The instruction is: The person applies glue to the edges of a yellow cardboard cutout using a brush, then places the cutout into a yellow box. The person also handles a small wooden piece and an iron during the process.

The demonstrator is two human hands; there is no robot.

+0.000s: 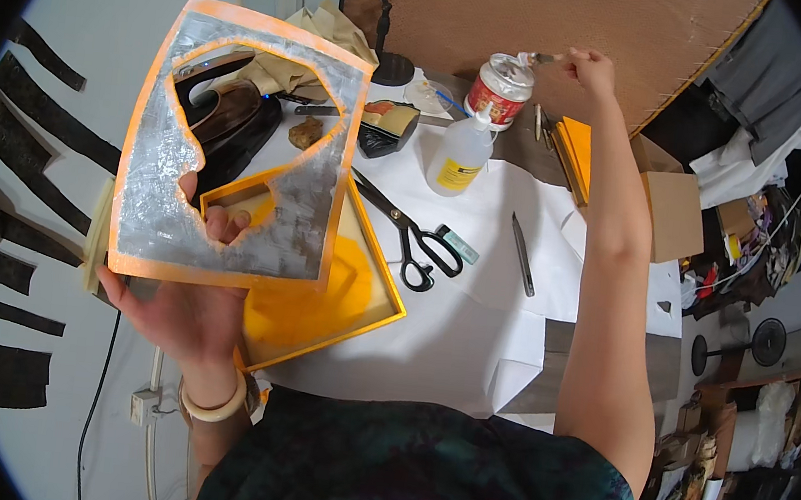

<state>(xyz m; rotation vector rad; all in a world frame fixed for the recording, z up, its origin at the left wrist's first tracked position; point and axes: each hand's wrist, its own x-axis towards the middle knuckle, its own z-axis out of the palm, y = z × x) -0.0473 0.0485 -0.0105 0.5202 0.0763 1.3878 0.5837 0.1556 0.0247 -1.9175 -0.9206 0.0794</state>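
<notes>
Grey-coated, orange-bordered cut-out panel [303, 230] gripped in left hand [190, 318]; coverage looks nearly done on my feed, border seemingly uncoated. Right hand [592, 73] pinches a small brush [544, 59] at the red-labelled jar [500, 93] to its left.

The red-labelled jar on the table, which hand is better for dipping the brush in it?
Probably the right: the right hand holds the brush at the top of the red-labelled jar. The left hand is farther away, holding up the orange-edged grey sheet.
</notes>
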